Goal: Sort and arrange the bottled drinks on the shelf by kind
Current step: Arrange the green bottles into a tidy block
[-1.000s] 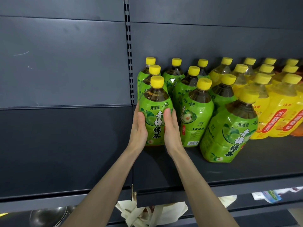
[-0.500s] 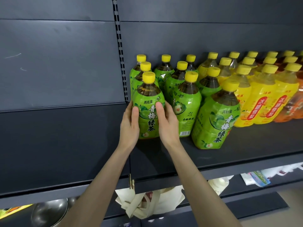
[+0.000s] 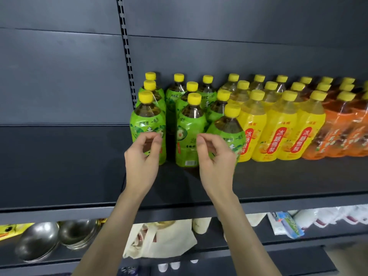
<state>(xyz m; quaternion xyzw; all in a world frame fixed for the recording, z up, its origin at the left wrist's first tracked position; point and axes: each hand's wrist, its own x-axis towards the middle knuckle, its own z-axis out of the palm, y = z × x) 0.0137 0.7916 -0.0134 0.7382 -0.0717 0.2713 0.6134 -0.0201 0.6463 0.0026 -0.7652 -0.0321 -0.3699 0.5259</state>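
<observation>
Hovering hands (image 3: pixel 142 158) (image 3: pixel 216 161) before green bottles (image 3: pixel 189 124)

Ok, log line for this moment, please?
left hand: empty, before front-left green bottle | right hand: empty, before tilted green bottle

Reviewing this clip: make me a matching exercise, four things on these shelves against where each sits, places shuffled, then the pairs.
1 green-labelled plastic tea bottles
2 yellow-labelled plastic drink bottles
3 orange-labelled plastic drink bottles
4 round steel bowls

A lower shelf, left
B upper shelf, right
C upper shelf, left
D upper shelf, middle

Pairs: 1-C, 2-D, 3-B, 4-A
</observation>
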